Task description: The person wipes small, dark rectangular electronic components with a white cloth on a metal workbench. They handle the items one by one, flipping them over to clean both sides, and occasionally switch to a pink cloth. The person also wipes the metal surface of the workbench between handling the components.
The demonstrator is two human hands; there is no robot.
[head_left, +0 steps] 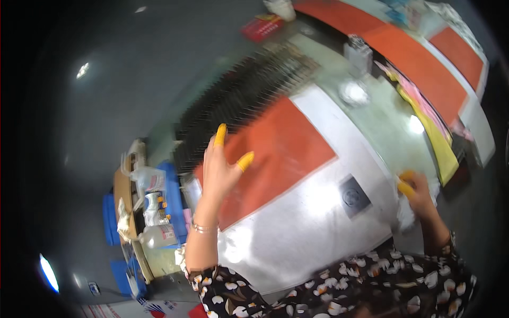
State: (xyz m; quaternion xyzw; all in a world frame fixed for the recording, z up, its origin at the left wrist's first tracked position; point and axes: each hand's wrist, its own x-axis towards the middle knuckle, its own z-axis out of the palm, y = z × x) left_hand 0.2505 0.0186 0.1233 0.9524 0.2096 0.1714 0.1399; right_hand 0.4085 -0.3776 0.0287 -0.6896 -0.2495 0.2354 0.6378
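My left hand (216, 172) hovers over the orange mat (281, 159), thumb and forefinger spread apart, both tips in yellow finger cots. It holds nothing. Just beyond it stands a long black rack (238, 100) with many thin upright teeth or slots. My right hand (419, 196), also with yellow finger cots, is at the right edge of the white work surface (297, 233). Its fingers are bent together on a crumpled white cloth (405, 214), though blur hides the exact grip. A dark square with a round mark (354, 196) lies on the white surface between my hands.
At left, clear bottles (159, 236) stand beside blue bins (172, 196). Yellow and pink cloths (424, 116) hang at the right. A round white item (354, 94) and a clear container (359, 55) sit on the green tabletop. A red box (262, 27) lies at the far end.
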